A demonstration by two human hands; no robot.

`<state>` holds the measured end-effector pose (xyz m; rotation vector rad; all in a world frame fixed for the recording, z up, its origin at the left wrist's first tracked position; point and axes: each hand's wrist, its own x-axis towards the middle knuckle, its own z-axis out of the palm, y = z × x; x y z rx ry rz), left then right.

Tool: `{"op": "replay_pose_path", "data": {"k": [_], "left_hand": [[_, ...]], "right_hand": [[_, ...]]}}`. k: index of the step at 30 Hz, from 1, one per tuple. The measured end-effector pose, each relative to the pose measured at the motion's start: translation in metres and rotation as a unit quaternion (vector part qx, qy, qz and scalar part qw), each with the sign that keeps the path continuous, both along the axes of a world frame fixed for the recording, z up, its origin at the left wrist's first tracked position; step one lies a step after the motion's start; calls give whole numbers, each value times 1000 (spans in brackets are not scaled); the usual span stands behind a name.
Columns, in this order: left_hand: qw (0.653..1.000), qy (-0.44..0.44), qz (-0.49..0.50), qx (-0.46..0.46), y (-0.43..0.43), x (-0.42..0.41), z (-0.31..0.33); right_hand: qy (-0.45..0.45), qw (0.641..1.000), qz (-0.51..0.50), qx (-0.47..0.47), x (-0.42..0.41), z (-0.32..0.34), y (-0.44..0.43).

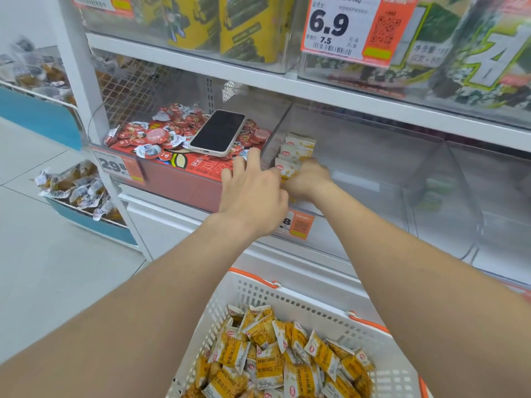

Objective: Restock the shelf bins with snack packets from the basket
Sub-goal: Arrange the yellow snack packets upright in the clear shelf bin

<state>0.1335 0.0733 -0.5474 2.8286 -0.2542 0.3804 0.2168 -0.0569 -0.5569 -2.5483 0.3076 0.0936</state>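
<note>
White metal shop shelving fills the view, its middle tier set with clear plastic bins. I have both hands up at the left front corner of one bin. The right hand is blurred, but its fingers look curled round a small stack of yellow-and-white foil snack packets, standing them against the clear divider. The left hand lies just left of that grip, fingers straight and spread, holding nothing.

Progress, as I judge it — barely begun. Only a short row stands beyond the grip and the bin runs bare to its right, while the white slotted plastic basket with orange handles, below the grip and nearer me, is heaped with the same packets.

Room is generous rightward and behind — tight on the left, where the divider and a red carton carrying a dark smartphone crowd my left fingers, and the shelf above caps any lift.
</note>
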Motion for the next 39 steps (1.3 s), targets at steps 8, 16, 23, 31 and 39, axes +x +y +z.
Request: {"op": "replay_pose_path", "data": {"k": [8,16,23,31,39], "left_hand": [[1000,-3,1,3,0,0,-1],[1000,-7,1,0,-1,1,-2],[1000,-1,-1,16,1,1,-1],[1000,7,1,7,1,-2,5],[992,-120,-19,-37,-6,-23,24]], "right_hand": [[-92,993,42,-63,-2,2,2],[-57,975,123,-175,0,2,3],[-48,998,7,44,-4,7,-3],[26,993,-13,110,-6,11,-10],[-222,963,103,-111,-76,29,-35]]}}
